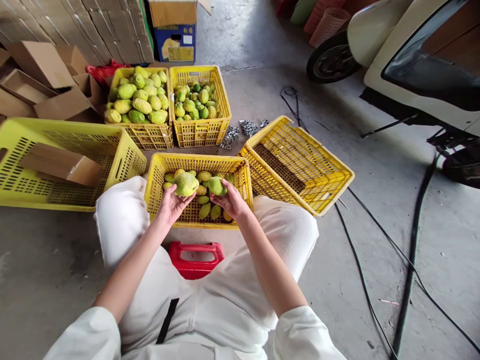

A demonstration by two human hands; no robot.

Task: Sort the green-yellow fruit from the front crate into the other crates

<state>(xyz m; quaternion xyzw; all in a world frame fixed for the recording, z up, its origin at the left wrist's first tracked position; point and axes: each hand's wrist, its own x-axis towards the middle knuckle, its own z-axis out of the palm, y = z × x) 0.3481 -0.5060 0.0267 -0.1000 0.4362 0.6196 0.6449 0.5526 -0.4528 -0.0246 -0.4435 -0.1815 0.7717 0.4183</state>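
Note:
My left hand (171, 204) is closed around a yellow-green fruit (185, 183), held over the near yellow crate (156, 176). My right hand (230, 200) grips a smaller green fruit (216, 186) beside it. Several more green and yellow fruits (208, 209) lie in the bottom of that crate, between my knees. I sit on a red stool (195, 259), in white trousers.
Two full yellow crates stand behind: one with large fruits (139, 98), one with smaller ones (195, 101). A yellow crate (297, 164) sits tilted at right, another (112, 150) holding a cardboard piece at left. Cardboard boxes (41, 80) at far left. Cables (408, 260) and a scooter (397, 55) at right.

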